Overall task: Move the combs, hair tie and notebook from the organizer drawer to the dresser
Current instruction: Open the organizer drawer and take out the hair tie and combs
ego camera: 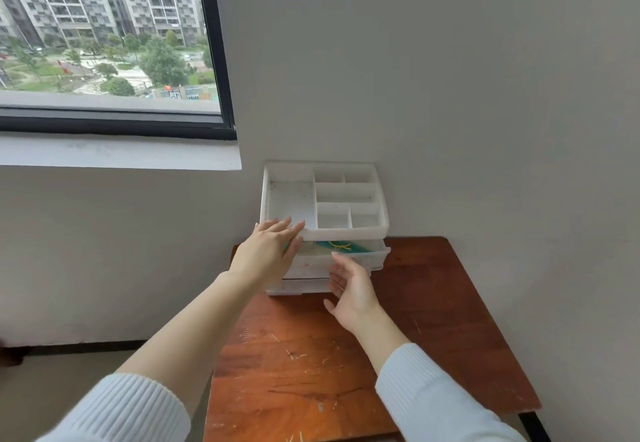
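Right hand (349, 289): open, fingers spread, palm turned left, clamped on nothing, hovering at the drawer (339, 261) front, fingertips just at its rim. Left hand (270, 251): also open, fingers together and flat, resting against the left front corner of the organizer (325, 195), covering the drawer's left end; a sliver of green shows at the fingers, but cannot tell whether pinched or only behind them.

Inside the drawer, pulled out partway under the white top tray: a teal item (341, 246), probably a comb or the notebook, long axis running left to right along the drawer front, with a yellow hair tie (337, 244) lying on it. Rest of the contents hidden by the tray and the frosted wall.

Directly above and just behind the right fingertips, so nearer that hand: likely a short reach up and over the rim, then a pinch across the short side.

Bare dresser (433, 303) beside and in front, ready for set-down.
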{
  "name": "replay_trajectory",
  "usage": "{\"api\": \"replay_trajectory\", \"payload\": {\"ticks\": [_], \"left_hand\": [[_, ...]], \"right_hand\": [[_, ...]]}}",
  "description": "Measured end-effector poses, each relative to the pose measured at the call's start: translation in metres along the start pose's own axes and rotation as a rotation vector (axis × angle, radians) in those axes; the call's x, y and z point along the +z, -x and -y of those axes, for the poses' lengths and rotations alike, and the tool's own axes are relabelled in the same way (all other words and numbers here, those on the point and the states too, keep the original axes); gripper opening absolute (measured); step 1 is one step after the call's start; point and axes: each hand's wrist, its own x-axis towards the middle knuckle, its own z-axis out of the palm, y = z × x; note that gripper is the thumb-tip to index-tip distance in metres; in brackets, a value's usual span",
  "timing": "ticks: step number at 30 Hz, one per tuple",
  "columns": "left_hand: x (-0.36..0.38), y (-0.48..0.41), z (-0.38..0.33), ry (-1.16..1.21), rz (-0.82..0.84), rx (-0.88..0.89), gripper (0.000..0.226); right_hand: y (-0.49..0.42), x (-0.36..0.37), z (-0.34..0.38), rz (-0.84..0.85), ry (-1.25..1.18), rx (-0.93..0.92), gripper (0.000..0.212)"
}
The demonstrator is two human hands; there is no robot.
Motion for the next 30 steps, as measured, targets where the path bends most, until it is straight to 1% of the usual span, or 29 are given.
{"api": "replay_trajectory", "payload": {"ticks": [2,6,12,14,16,18,19,21,23,25,27,30], "left_hand": [[0.000,0.001,-0.001,0.004,0.003,0.000,0.044],[0.002,0.002,-0.002,-0.013,0.002,0.002,0.045],[0.010,0.005,0.002,-0.065,-0.032,0.053,0.051],[0.013,0.006,0.005,-0.093,-0.017,0.079,0.056],[0.014,0.011,0.005,-0.118,-0.039,0.103,0.059],[0.015,0.021,0.005,-0.144,-0.106,0.161,0.056],[0.016,0.026,0.003,-0.154,-0.144,0.203,0.052],[0.017,0.034,0.000,-0.162,-0.185,0.269,0.036],[0.015,0.037,-0.004,-0.137,-0.136,0.266,0.024],[0.013,0.035,-0.009,-0.117,-0.016,0.224,0.028],[0.012,0.031,-0.015,-0.165,0.063,0.188,0.033],[0.012,0.025,-0.022,-0.249,0.182,0.125,0.034]], "right_hand": [[0.008,-0.005,-0.008,-0.019,0.032,0.031,0.050],[0.025,-0.021,-0.019,-0.080,0.064,0.085,0.052],[0.043,-0.040,-0.021,-0.096,0.164,0.114,0.039],[0.048,-0.043,-0.017,-0.064,0.231,0.114,0.039],[0.056,-0.045,-0.009,-0.008,0.370,0.106,0.040],[0.065,-0.048,0.002,0.043,0.615,0.029,0.036],[0.069,-0.048,0.010,0.064,0.729,-0.048,0.031],[0.072,-0.044,0.025,0.082,0.885,-0.235,0.018],[0.067,-0.034,0.039,0.025,1.025,-0.435,0.009],[0.056,-0.021,0.047,-0.048,1.248,-0.585,0.003],[0.041,-0.012,0.046,-0.052,1.453,-0.618,0.012],[0.020,-0.006,0.038,-0.066,1.585,-0.536,0.027]]}}
